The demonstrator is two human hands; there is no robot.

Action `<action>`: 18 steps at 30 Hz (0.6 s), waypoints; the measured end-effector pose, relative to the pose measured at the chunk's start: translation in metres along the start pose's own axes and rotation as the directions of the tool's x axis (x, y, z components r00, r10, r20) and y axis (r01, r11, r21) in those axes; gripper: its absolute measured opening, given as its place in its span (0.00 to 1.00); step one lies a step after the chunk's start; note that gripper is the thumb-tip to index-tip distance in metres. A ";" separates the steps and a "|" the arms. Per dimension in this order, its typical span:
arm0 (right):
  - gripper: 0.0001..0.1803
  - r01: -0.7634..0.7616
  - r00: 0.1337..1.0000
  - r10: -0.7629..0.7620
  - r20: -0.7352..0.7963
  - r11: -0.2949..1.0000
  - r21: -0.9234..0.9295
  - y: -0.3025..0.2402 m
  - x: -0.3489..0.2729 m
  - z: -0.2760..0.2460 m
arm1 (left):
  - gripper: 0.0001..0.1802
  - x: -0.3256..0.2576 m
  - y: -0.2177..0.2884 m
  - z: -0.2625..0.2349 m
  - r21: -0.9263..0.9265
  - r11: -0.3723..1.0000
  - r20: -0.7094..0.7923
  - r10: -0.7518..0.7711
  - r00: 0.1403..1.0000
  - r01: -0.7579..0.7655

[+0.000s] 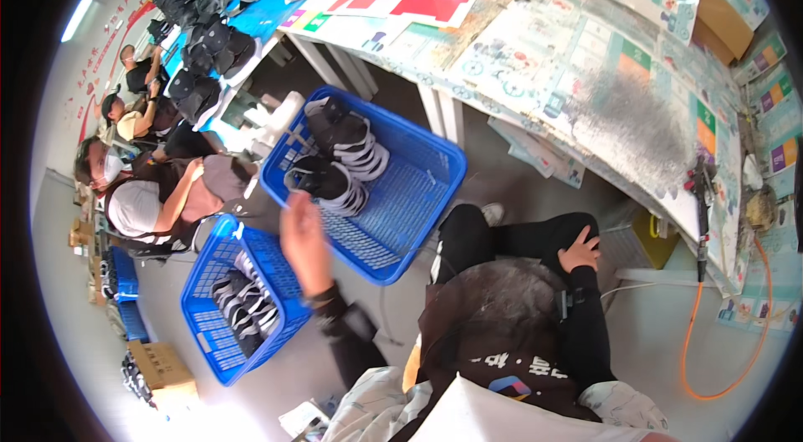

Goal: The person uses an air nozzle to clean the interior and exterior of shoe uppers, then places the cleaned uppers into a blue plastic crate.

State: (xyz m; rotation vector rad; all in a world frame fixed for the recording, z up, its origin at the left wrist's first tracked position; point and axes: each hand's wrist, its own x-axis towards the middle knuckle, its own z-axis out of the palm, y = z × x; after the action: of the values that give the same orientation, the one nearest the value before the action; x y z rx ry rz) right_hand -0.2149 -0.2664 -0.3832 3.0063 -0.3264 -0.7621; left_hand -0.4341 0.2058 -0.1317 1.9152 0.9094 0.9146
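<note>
My left hand reaches out over the rim of a large blue plastic basket, close to a black shoe with a white striped sole. Motion smears its fingers, and whether they touch the shoe I cannot tell. Beside that shoe, in the same basket, are more black-and-white shoes. My right hand rests on my right knee with its fingers spread, holding nothing. A second blue basket, left of my left forearm, holds several black-and-white shoes.
A worktable with a dark-stained top runs along the right. An air tool with an orange hose hangs at its edge. Co-workers sit at the left by a blue-topped bench piled with shoes. A cardboard box stands lower left.
</note>
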 end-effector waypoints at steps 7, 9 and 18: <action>0.62 0.033 0.997 -0.033 -0.071 0.999 0.001 0.004 0.004 -0.001 | 0.51 -0.161 -0.337 0.123 0.927 0.373 0.328 -0.742 0.584 -0.046; 0.62 0.008 0.999 -0.008 -0.036 1.000 0.005 0.010 -0.003 -0.010 | 0.31 -0.217 -0.329 0.137 0.850 0.510 0.349 -0.360 0.865 -0.131; 0.59 0.062 0.998 -0.063 0.006 0.993 0.104 0.000 -0.019 -0.013 | 0.25 -0.178 -0.358 0.112 0.684 0.699 0.582 -0.349 0.735 -0.210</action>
State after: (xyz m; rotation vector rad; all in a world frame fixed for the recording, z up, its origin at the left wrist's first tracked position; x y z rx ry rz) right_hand -0.2247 -0.2634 -0.3626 3.1249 -0.2823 -0.7874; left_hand -0.5153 0.1647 -0.5366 2.5655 0.9249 -0.3450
